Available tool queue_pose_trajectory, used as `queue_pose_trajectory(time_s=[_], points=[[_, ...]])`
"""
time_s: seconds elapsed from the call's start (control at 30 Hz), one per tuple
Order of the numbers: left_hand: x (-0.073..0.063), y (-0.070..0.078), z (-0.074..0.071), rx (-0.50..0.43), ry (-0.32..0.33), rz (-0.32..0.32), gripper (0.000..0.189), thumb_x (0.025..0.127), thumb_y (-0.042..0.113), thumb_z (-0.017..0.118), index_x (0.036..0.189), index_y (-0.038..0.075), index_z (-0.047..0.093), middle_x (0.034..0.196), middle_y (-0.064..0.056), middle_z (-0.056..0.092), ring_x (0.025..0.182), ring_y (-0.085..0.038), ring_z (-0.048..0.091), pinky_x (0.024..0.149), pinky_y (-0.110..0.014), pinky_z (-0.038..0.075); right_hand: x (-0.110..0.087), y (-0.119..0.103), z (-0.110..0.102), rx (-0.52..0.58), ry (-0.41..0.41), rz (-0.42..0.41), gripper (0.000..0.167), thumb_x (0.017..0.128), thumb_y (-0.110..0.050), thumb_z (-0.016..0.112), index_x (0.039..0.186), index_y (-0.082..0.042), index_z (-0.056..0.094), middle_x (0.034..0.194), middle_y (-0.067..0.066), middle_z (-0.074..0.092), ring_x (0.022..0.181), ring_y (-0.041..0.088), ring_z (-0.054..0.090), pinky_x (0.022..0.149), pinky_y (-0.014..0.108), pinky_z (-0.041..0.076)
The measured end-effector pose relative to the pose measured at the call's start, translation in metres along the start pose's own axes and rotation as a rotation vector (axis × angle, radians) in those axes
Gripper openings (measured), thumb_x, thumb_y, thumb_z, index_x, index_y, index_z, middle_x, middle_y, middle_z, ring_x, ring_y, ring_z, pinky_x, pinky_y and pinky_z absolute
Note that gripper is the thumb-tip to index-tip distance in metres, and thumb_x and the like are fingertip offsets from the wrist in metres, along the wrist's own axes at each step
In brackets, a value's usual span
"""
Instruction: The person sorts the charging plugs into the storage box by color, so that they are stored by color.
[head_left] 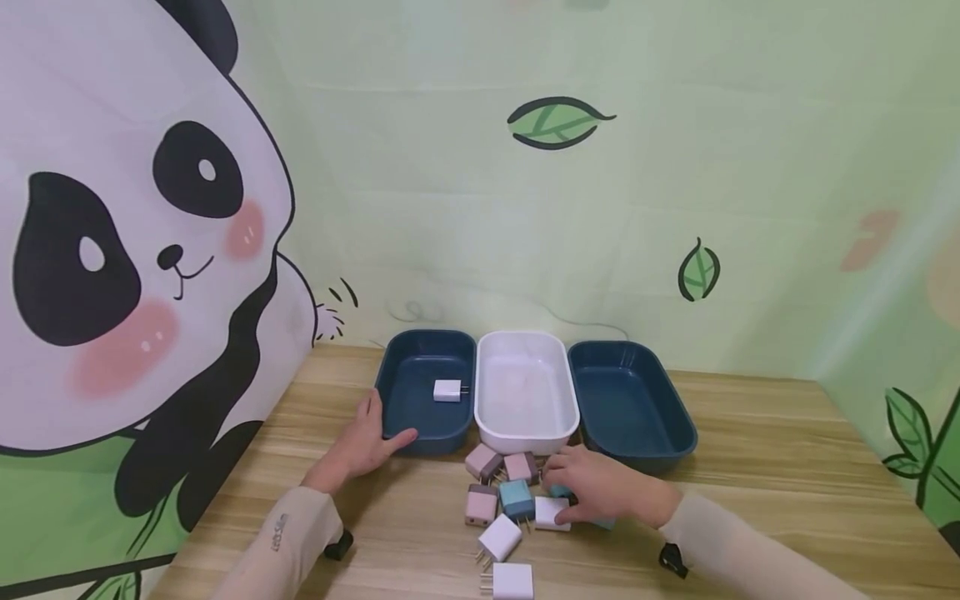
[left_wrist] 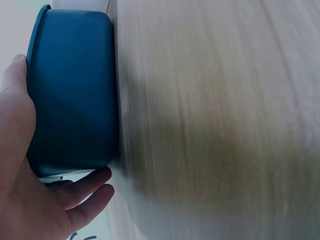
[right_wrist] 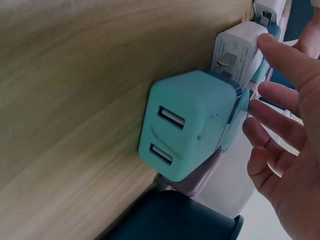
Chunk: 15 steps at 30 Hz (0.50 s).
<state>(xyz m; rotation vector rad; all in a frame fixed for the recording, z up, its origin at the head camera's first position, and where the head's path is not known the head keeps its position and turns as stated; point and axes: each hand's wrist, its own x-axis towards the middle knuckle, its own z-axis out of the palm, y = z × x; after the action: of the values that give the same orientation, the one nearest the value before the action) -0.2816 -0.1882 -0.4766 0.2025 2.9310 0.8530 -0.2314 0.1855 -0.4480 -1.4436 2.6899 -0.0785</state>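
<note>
— Why is the left hand (head_left: 358, 446) placed at the left blue bin (head_left: 435, 444)?
— Perhaps to steady it; the corner is spanned by thumb and spread fingers.
— And the right hand (head_left: 603, 485)?
— A white charger (head_left: 547, 511) before the white bin (head_left: 525, 445) seems touched by its thumb; the other fingers are loosely bent, enclosing nothing.
— What is added by the right wrist view?
— Two ports (right_wrist: 171, 117) of a teal charger (right_wrist: 207, 117), hidden from the head view.
</note>
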Motion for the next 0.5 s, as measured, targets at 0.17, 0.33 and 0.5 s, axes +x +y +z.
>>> queue_pose_trajectory(time_s=[0.17,0.33,0.5], points=[[-0.0003,-0.0003,-0.0003,-0.001,0.013,0.005,0.110,0.085,0.057,0.060,0.146,-0.010,-0.003,0.150,-0.032,0.006,0.132,-0.048,0.027,0.104,-0.056,0.027,-0.0006,-0.0017,0.0032,-0.029,0.003,-0.017,0.034,0.080,-0.042,0.073,0.104,-0.019,0.068,0.103,-0.008,0.061,0.093,0.009,0.050,0.082,0.027,0.043],[-0.0009,-0.0007,0.0004,-0.002,0.014,0.005,0.110,0.085,0.057,0.060,0.146,-0.010,-0.002,0.150,-0.032,0.006,0.132,-0.048,0.027,0.104,-0.056,0.028,-0.0011,-0.0054,0.0053,-0.017,-0.007,-0.031,0.035,0.079,-0.041,0.074,0.105,-0.018,0.068,0.100,-0.009,0.062,0.089,0.008,0.050,0.079,0.024,0.043],[-0.0009,-0.0010,0.0006,-0.002,0.014,0.003,0.110,0.085,0.057,0.060,0.147,-0.009,-0.002,0.150,-0.032,0.007,0.132,-0.047,0.027,0.104,-0.056,0.027,-0.0008,-0.0074,0.0065,-0.017,-0.011,-0.044,0.038,0.078,-0.038,0.076,0.107,-0.016,0.067,0.101,-0.008,0.061,0.089,0.006,0.051,0.079,0.022,0.044]])
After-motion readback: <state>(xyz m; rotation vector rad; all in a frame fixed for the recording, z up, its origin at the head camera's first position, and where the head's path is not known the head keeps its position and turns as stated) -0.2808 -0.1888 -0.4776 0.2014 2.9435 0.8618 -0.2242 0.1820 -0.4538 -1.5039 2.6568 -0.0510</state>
